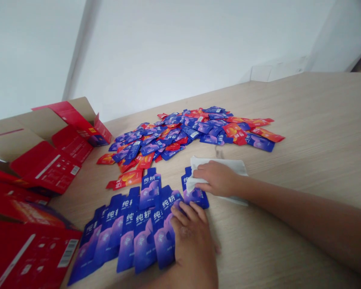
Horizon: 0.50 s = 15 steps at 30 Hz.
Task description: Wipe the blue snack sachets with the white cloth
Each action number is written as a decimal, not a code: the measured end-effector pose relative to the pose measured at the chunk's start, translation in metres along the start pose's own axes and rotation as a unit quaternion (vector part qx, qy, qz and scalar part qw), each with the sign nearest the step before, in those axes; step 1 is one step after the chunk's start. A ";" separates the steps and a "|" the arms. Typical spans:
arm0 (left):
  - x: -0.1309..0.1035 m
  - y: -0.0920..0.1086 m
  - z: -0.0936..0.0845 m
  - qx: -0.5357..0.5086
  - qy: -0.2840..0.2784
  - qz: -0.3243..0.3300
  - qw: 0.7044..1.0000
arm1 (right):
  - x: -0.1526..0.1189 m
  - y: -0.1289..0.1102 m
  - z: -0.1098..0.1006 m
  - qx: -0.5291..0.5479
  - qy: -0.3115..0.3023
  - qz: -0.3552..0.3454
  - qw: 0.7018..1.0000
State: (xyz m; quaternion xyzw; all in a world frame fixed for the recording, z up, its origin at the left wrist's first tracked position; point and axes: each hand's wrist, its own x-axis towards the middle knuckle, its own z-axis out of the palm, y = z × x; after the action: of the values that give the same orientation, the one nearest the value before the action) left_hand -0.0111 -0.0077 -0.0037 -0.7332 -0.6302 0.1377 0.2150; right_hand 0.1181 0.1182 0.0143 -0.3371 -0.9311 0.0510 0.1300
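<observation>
My right hand (217,178) is closed on a white cloth or tissue (237,165) and presses it over a purple-blue sachet (197,196) lying on the table. Part of that sachet is hidden beneath the cloth and fingers. My left hand (192,233) rests with its fingers on another purple-blue sachet (170,198), its thumb held apart on the right. To its left, several purple-blue sachets (144,241) lie face up in overlapping rows. One more sachet (150,190) lies across the top of these rows.
A heap of mixed blue and red-orange sachets (174,134) spreads across the table (303,160) behind my hands. Open red cardboard boxes (52,168) stand along the left side, with a closer red box (33,257) at lower left. A white wall (180,48) borders the table's back edge.
</observation>
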 end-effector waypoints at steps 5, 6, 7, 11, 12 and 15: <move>0.001 -0.003 0.003 0.002 0.011 0.020 1.000 | -0.001 -0.002 -0.002 0.007 -0.008 -0.018 1.000; 0.000 -0.003 0.003 0.007 0.013 0.017 1.000 | -0.002 -0.004 -0.002 0.014 -0.013 -0.038 0.999; 0.000 -0.002 0.002 0.012 0.013 0.011 1.000 | -0.003 -0.006 -0.003 0.021 -0.017 -0.054 0.998; -0.001 0.002 -0.002 0.021 0.010 -0.019 1.000 | -0.002 -0.009 -0.002 0.023 -0.020 -0.049 0.998; -0.001 0.002 -0.002 0.019 0.011 -0.020 1.000 | -0.001 -0.008 -0.002 0.018 -0.019 -0.034 0.999; -0.001 0.000 0.000 0.007 0.012 -0.005 1.000 | 0.001 -0.004 -0.002 0.000 -0.013 0.009 1.000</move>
State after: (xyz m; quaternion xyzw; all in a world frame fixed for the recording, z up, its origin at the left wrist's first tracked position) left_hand -0.0117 -0.0090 -0.0040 -0.7304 -0.6301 0.1319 0.2283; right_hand 0.1155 0.1153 0.0170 -0.3451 -0.9294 0.0566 0.1178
